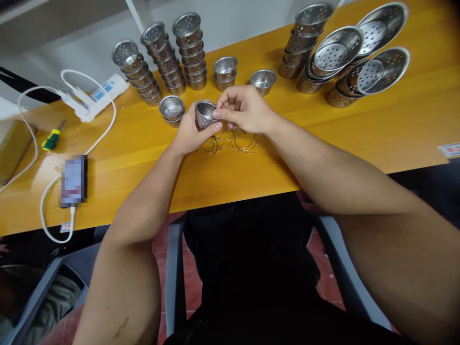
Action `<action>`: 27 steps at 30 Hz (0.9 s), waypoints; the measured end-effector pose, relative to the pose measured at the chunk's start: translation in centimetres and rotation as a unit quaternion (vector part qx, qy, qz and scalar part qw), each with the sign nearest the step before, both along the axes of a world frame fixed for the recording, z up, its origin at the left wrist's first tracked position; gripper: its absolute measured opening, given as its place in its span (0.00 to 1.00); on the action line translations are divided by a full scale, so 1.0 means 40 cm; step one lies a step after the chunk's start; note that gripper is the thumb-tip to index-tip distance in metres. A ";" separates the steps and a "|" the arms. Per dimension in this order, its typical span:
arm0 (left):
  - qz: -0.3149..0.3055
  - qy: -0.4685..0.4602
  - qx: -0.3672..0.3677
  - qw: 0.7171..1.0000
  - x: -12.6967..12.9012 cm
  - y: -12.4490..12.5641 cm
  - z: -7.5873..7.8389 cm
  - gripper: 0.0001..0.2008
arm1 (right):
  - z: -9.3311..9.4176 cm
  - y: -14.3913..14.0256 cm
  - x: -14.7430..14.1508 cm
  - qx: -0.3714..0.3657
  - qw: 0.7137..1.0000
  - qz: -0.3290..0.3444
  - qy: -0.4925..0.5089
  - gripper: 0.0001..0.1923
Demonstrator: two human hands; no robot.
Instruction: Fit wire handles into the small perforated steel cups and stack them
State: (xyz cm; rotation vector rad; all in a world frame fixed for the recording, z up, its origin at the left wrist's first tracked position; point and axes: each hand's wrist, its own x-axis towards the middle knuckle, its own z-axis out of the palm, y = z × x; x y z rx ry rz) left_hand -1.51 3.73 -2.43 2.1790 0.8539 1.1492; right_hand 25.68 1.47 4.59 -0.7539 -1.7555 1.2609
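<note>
My left hand [192, 129] is wrapped round a small perforated metal cup [204, 114], its mouth tilted up toward me. At the cup's right rim, my right hand [244, 109] is closed in a pinch, thumb and fingers touching the edge. Whether anything thin is between those fingertips cannot be made out. Just below both hands, several thin wire rings [245, 141] lie loose on the yellow table [230, 175]. Left of my left hand stands a short stack of perforated cups [171, 109].
Tall cup stacks [189, 48] stand at the back, with larger flared cups [334, 52] at the right. A single cup [263, 80] sits behind my right hand. To the left are a power strip [106, 98], a screwdriver [53, 138] and a phone [74, 182] on a white cable.
</note>
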 end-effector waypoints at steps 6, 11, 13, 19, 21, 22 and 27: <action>0.001 -0.003 -0.007 1.000 0.005 -0.007 0.005 0.52 | 0.021 -0.023 -0.004 -0.001 1.000 -0.008 -0.013 0.42; 0.019 -0.014 0.009 1.000 0.010 0.002 -0.011 0.53 | 0.013 -0.017 -0.009 0.040 0.997 -0.058 -0.009 0.43; 0.033 -0.018 0.014 0.999 0.012 0.003 -0.012 0.53 | 0.001 -0.006 -0.007 0.068 0.994 -0.080 -0.007 0.44; 0.054 -0.029 0.031 0.998 0.000 0.016 -0.012 0.54 | -0.039 0.010 0.009 0.159 0.983 -0.078 -0.053 0.43; 0.055 -0.029 0.036 0.997 -0.007 0.028 -0.021 0.55 | -0.048 0.007 0.010 0.183 0.979 -0.055 -0.068 0.45; 0.055 -0.029 0.038 0.997 -0.009 0.034 -0.027 0.55 | -0.051 0.005 0.010 0.190 0.978 -0.041 -0.074 0.46; 0.045 -0.017 0.046 0.998 -0.014 0.048 -0.049 0.54 | -0.060 0.004 0.007 0.197 0.976 0.000 -0.092 0.47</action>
